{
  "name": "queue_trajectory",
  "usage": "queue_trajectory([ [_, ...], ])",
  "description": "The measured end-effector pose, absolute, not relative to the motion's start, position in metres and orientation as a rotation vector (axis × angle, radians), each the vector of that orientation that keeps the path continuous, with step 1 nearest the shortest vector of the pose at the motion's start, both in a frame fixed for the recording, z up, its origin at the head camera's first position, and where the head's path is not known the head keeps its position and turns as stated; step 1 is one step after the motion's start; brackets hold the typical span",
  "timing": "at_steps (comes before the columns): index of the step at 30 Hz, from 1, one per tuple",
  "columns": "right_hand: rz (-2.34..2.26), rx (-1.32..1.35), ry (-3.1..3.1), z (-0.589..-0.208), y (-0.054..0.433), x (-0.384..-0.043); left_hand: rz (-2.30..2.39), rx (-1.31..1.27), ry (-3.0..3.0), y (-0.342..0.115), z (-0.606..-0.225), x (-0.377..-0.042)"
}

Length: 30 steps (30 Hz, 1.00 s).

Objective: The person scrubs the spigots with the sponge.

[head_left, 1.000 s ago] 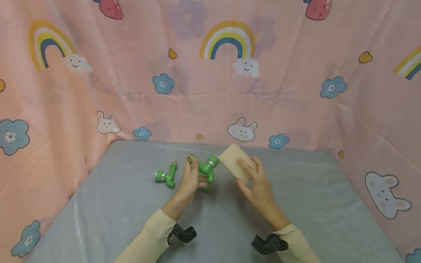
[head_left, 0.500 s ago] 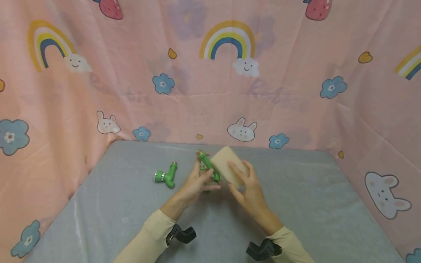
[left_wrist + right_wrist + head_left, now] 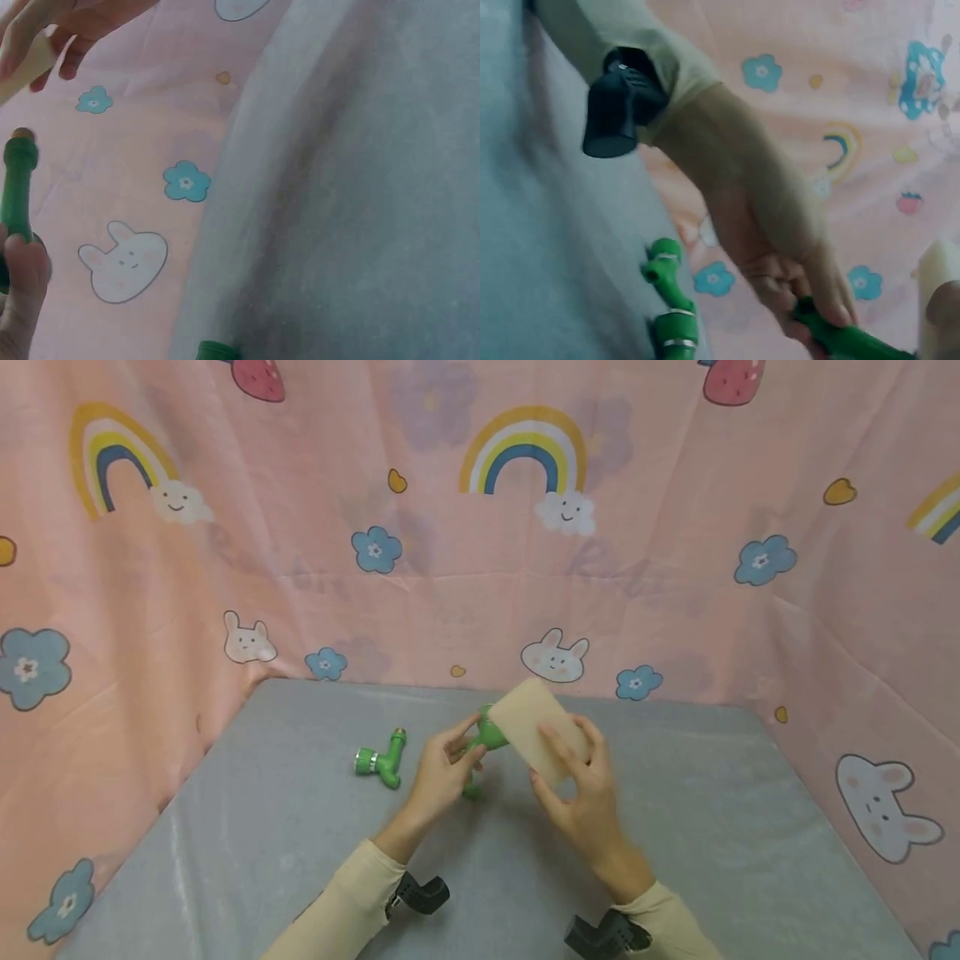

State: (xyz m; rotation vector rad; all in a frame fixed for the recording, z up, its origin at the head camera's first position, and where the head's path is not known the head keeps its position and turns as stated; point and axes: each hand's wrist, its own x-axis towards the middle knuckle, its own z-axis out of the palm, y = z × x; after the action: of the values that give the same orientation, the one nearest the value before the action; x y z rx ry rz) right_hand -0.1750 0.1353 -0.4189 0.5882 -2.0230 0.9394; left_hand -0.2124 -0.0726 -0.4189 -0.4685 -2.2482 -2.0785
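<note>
Green tap (image 3: 492, 735) pinched in left hand (image 3: 437, 777), lifted off the desk (image 3: 247, 852). Right hand (image 3: 588, 793) grips pale sponge (image 3: 525, 714), which overlaps the tap's end; contact unclear. Step in hand, I judge: wiping this tap. Next move likely calls for firm left hold, sponge pressed along the body. Second tap (image 3: 384, 762) lies left of left hand; third tap (image 3: 472, 790), mostly hidden, between both hands.

The head camera looks forward and down over the table (image 3: 225, 835) — nearer wrist views share the curtain (image 3: 135, 161).
</note>
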Motion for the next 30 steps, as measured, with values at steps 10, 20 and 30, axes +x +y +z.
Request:
queue_trajectory([
  [10, 0.708, 0.376, -2.276, -0.42, 0.145, -0.179, -2.054, -0.196, -2.118, -0.073, -0.415, -0.212],
  [20, 0.789, 0.668, -2.177, -0.42, 0.13, -0.174, -2.037, -0.259, -2.14, -0.067, -0.414, -0.209],
  [30, 0.728, 0.556, -2.489, -0.413, 0.158, -0.18, -2.045, -0.134, -2.15, -0.068, -0.418, -0.212],
])
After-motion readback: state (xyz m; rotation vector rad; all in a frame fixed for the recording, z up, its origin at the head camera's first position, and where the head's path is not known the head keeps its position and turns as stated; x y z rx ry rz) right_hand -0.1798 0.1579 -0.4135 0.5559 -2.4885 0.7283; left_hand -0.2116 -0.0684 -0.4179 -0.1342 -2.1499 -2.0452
